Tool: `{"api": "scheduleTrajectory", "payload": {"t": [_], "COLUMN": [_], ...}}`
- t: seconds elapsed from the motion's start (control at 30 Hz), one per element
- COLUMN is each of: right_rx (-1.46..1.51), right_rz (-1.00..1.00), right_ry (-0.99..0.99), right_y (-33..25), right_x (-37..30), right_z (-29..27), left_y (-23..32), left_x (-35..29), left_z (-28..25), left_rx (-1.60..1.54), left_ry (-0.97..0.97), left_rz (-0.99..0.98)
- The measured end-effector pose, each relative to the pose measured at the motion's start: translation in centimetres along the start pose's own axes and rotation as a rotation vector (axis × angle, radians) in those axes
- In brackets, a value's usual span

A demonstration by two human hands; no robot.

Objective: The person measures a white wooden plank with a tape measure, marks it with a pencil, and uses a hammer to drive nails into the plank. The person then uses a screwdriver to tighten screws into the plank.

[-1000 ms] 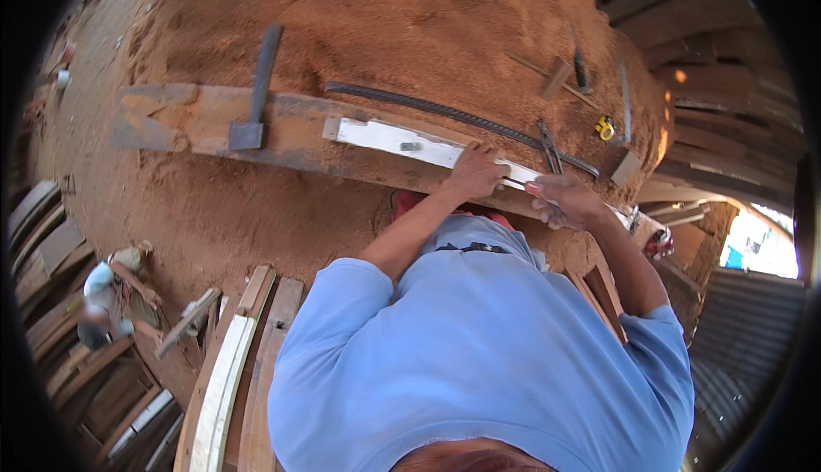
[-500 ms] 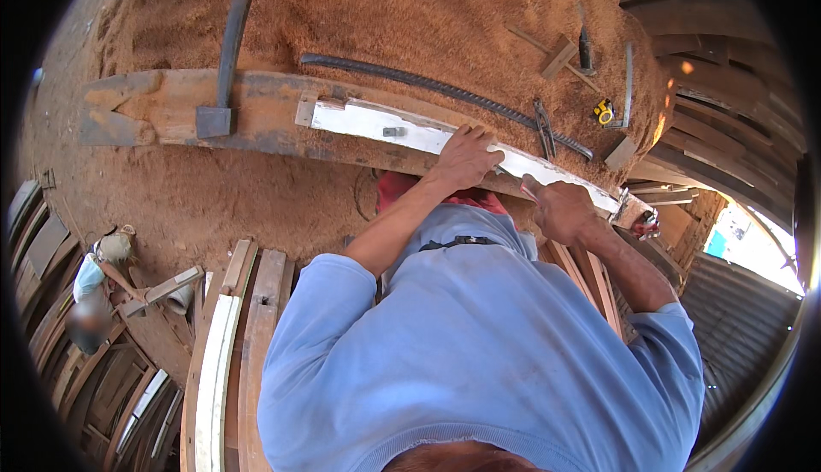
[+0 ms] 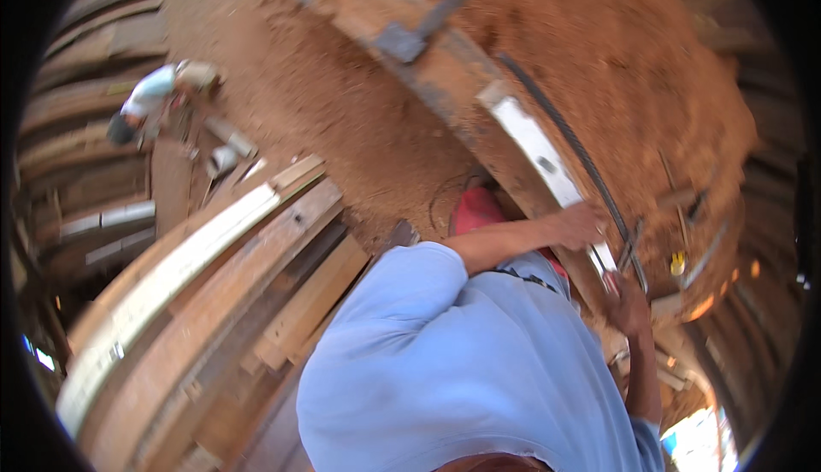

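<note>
A long, narrow wooden piece with a white top point(image 3: 534, 147) lies along a thick brown plank point(image 3: 487, 143) in front of me. My left hand point(image 3: 581, 224) rests over the white piece; its fingers are smeared by motion. Lower down the same piece, my right hand point(image 3: 630, 303) is closed round the reddish handle of a narrow-bladed tool point(image 3: 609, 279). The blade reaches toward my left hand, and its exact kind is too blurred to tell. A small grey block point(image 3: 546, 164) sits on the white surface. Beside the piece runs a curved, ribbed steel bar point(image 3: 569, 130).
A square-headed hammer point(image 3: 400, 42) lies on the plank. Pliers-like tool point(image 3: 632, 244), yellow tape measure point(image 3: 678, 263) and wooden gauge point(image 3: 676, 197) lie on the sawdust. Stacked boards point(image 3: 205, 327) fill the lower left. Another person point(image 3: 158, 91) bends over at the far left.
My view has swung left, so the plank now slants down to the right and more boards show. Both hands stay at the white piece, the tool still in my right.
</note>
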State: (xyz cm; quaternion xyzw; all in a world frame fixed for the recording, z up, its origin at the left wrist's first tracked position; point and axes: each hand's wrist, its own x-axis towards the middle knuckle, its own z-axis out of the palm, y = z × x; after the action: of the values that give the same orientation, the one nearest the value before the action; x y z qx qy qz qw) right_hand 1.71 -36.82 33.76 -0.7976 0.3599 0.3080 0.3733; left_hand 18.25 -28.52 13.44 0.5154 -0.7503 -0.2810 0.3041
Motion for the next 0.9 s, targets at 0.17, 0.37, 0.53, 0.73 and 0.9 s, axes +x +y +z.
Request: {"api": "scheduleTrajectory", "payload": {"t": [0.17, 0.37, 0.53, 0.73, 0.9], "right_rx": [-0.425, -0.448, 0.731, 0.245, -0.149], "right_rz": [-0.044, -0.007, 0.470, 0.370, 0.285], "right_ry": [-0.087, -0.042, -0.041, -0.124, -0.095], "right_y": [-2.3, -2.2, -6.3, -2.2, -3.6], "right_x": [0.6, 1.5, 1.3, 0.0, -0.3], "right_z": [-3.7, -2.1, -3.3, -0.8, -0.3], "left_y": [1.2, 0.8, -0.4, 0.7, 0.4], "left_x": [0.2, 0.6, 0.3, 0.3, 0.3], "left_z": [-0.7, 0.6, 0.6, -1.9, -1.7], "left_rx": [0.089, 0.108, 0.020, 0.040, 0.050], "left_ry": [-0.106, -0.047, 0.007, -0.098, -0.094], "left_rz": [-0.055, -0.026, 0.000, -0.039, -0.039]}}
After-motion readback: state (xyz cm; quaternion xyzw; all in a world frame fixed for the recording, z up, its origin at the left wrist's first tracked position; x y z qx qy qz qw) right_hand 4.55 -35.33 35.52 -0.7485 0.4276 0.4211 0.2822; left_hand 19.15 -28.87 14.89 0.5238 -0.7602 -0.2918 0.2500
